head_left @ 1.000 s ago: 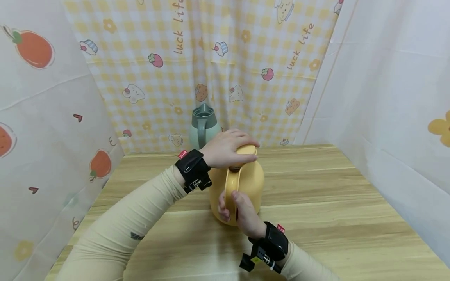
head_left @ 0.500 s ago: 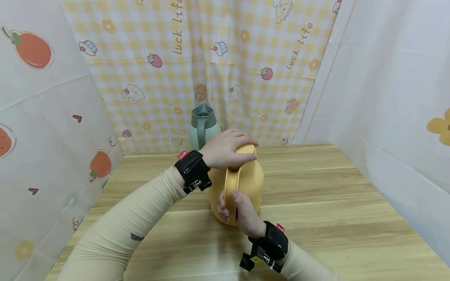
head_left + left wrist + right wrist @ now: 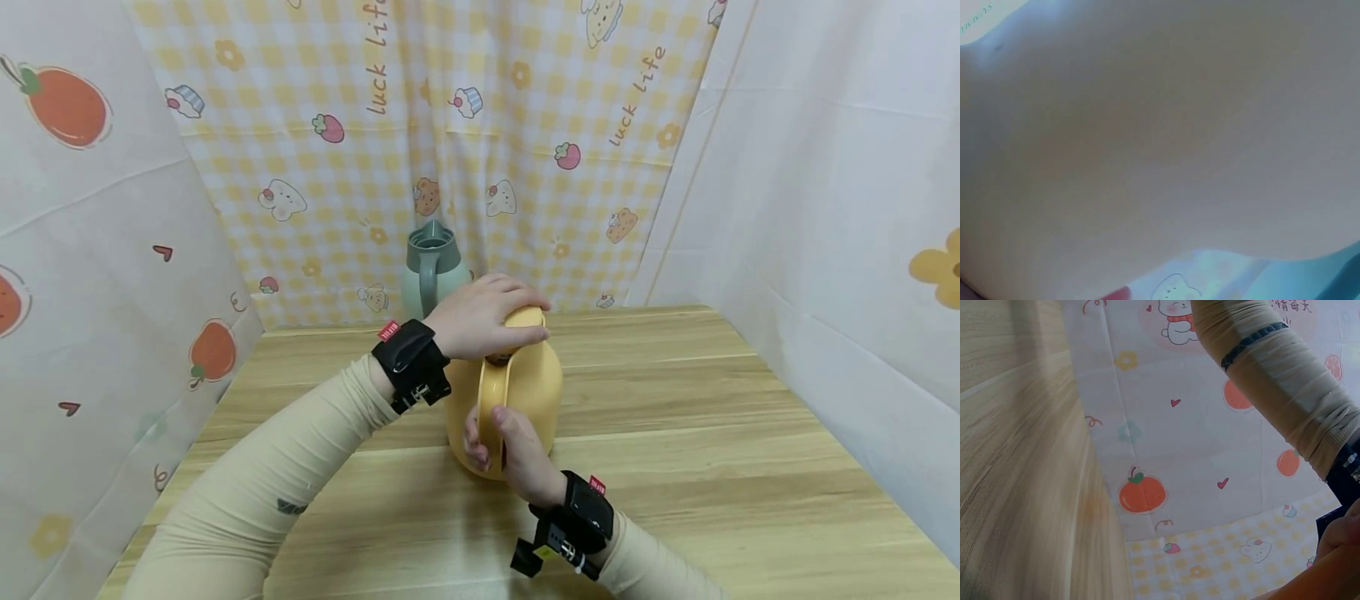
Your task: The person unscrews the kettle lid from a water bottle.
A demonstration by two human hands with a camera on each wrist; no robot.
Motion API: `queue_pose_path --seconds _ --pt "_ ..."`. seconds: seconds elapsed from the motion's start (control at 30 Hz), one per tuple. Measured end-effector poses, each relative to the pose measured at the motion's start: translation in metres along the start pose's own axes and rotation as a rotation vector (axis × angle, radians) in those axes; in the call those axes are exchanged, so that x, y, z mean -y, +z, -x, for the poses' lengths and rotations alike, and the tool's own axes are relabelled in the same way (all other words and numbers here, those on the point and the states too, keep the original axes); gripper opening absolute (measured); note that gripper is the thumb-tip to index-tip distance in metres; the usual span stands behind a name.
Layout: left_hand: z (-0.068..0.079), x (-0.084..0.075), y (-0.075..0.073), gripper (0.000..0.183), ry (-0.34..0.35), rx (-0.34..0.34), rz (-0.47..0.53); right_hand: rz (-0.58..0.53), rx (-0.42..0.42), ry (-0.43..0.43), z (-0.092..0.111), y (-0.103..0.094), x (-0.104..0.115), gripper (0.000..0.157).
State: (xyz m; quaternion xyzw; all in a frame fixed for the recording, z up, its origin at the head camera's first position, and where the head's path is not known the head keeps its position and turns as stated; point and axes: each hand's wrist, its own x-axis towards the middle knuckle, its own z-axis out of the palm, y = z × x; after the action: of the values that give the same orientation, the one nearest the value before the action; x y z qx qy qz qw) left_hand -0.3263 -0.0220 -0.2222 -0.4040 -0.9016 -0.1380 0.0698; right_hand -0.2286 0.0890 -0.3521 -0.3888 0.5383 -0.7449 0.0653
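Here — left hand (image 3: 487, 319) on yellow lid (image 3: 524, 317), right hand (image 3: 529, 461) round handle (image 3: 492, 390).

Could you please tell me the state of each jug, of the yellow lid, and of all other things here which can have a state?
Yellow jug: upright on the wooden table
Yellow lid: on top of the yellow jug; how tight, cannot be told
Green jug: upright, mouth apparently uncapped; lower part hidden
Left grip: holding the yellow lid from above
Right grip: wrapped round the handle of the yellow jug
Checked curtain: hanging, with folds
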Motion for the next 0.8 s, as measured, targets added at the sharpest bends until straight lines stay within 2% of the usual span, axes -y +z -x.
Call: queue_pose_path --seconds 0.23,0.8 --pt "0.0004 -0.0050 0.0004 0.050 -0.066 0.011 -0.046 0.012 0.004 -0.011 -0.0007 -0.0001 -0.0008 0.061" --pt "0.0016 -0.0080 0.0014 0.051 -0.091 -0.015 -0.033 0.014 0.004 -0.007 -0.0002 -0.0005 -0.0008 0.060"
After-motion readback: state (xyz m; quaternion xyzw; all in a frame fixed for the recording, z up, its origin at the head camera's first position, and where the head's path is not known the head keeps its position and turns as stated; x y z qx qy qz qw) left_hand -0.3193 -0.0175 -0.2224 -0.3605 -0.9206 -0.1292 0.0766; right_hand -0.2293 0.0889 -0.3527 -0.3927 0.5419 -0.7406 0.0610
